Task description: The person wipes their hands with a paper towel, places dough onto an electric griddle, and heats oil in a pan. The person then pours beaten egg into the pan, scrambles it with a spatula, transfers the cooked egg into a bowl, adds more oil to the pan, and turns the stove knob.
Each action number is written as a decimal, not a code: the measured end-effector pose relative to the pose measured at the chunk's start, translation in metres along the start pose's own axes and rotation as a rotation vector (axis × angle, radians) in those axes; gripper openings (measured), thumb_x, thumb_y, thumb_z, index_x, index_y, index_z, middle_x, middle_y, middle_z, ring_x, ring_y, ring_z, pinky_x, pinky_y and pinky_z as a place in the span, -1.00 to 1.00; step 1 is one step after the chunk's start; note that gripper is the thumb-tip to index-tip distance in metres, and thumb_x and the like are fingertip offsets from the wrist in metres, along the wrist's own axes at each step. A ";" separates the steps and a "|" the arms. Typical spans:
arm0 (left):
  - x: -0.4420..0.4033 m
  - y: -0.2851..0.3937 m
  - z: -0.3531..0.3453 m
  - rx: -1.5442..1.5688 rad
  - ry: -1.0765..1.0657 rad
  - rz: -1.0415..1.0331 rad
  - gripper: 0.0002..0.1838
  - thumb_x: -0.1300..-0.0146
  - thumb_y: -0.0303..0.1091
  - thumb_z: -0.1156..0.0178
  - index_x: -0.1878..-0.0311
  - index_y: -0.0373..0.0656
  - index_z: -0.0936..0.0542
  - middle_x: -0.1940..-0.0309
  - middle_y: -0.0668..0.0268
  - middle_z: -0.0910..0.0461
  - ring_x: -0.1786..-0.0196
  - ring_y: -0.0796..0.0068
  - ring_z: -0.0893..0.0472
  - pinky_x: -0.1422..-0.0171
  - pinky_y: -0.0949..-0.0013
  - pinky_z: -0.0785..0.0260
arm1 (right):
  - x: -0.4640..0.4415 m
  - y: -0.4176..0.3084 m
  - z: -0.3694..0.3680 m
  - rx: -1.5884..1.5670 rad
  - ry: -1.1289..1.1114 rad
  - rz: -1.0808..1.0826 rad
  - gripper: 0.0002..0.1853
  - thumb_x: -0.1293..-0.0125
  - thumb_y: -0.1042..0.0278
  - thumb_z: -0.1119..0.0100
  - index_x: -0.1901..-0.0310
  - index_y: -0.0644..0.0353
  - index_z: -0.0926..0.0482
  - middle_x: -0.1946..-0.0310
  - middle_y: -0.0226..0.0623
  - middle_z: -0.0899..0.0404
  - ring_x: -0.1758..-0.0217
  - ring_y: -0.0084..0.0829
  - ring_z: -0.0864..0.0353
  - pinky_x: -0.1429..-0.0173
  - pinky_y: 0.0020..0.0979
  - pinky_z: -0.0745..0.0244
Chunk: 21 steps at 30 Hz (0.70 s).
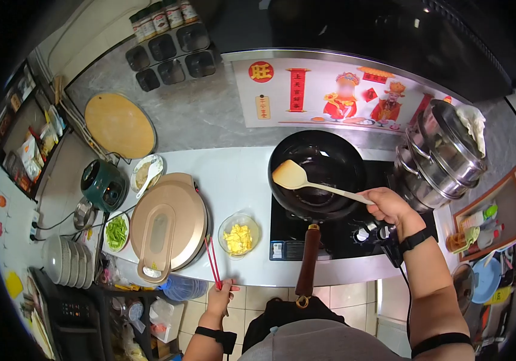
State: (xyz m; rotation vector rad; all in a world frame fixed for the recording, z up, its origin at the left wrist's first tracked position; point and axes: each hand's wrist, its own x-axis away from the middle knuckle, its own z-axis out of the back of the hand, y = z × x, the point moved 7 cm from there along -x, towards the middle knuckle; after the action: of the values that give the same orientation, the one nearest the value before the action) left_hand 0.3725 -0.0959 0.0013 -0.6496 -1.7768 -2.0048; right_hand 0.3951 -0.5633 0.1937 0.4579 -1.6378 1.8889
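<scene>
My right hand (386,205) is closed around the handle of a cream-coloured spatula (290,175), whose broad head is held over the black wok (342,150). The wok sits on the black cooktop (282,234), its brown wooden handle (309,259) pointing toward me. In my left hand (221,296), low at the counter's front edge, is a pair of red chopsticks (213,262), tips pointing up and away. To the right of the chopsticks stands a glass bowl (252,224) with yellow scrambled egg (238,239) in it.
Left of the bowl is a round beige electric pan (176,210) with its lid down. Beyond it are a plate of chopped greens (116,232), a dish with a white spoon (147,183) and a green cooker (102,185). Stacked steel steamers (438,156) stand right of the wok.
</scene>
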 end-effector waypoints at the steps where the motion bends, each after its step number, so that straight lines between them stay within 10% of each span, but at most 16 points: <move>1: 0.000 -0.001 0.000 -0.010 -0.010 0.015 -0.74 -0.32 -0.25 -0.03 0.15 -0.26 -0.55 0.47 0.29 -0.62 0.66 0.71 -0.34 0.64 0.63 -0.10 | 0.000 0.004 0.002 -0.032 -0.015 0.016 -0.66 -0.32 0.30 0.20 -0.01 0.08 -0.54 0.74 -0.63 -0.21 0.79 -0.78 -0.01 0.76 -0.65 0.21; 5: 0.006 0.005 -0.004 -0.048 -0.012 0.049 -0.74 -0.32 -0.24 -0.04 0.14 -0.26 -0.54 0.47 0.29 -0.61 0.66 0.72 -0.34 0.65 0.64 -0.08 | -0.001 0.018 0.012 -0.108 -0.052 0.046 -0.66 -0.31 0.31 0.19 -0.01 0.13 -0.53 0.74 -0.61 -0.23 0.80 -0.76 -0.04 0.77 -0.64 0.19; 11: 0.009 -0.001 -0.002 -0.036 0.005 0.047 -0.72 -0.31 -0.21 -0.07 0.17 -0.25 -0.56 0.49 0.27 -0.62 0.66 0.70 -0.33 0.63 0.63 -0.07 | -0.006 0.005 0.027 0.164 0.170 0.301 -0.71 -0.22 0.33 0.03 0.19 0.23 -0.67 0.56 -0.41 -0.52 0.55 -0.55 -0.42 0.36 -0.51 -0.40; 21: 0.016 -0.005 -0.001 -0.077 0.028 0.068 -0.76 -0.29 -0.22 -0.07 0.21 -0.20 -0.56 0.53 0.30 -0.60 0.69 0.69 -0.33 0.68 0.62 -0.06 | -0.025 -0.009 0.009 0.654 0.258 0.628 -0.73 -0.12 0.22 0.04 0.40 0.15 -0.65 0.43 -0.01 -0.57 0.27 0.00 -0.56 0.12 -0.14 -0.47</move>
State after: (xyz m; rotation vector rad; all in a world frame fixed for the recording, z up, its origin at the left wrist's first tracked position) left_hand 0.3564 -0.0962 0.0067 -0.6924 -1.6464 -2.0353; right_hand 0.4190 -0.5763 0.1870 -0.0843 -1.0236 2.8191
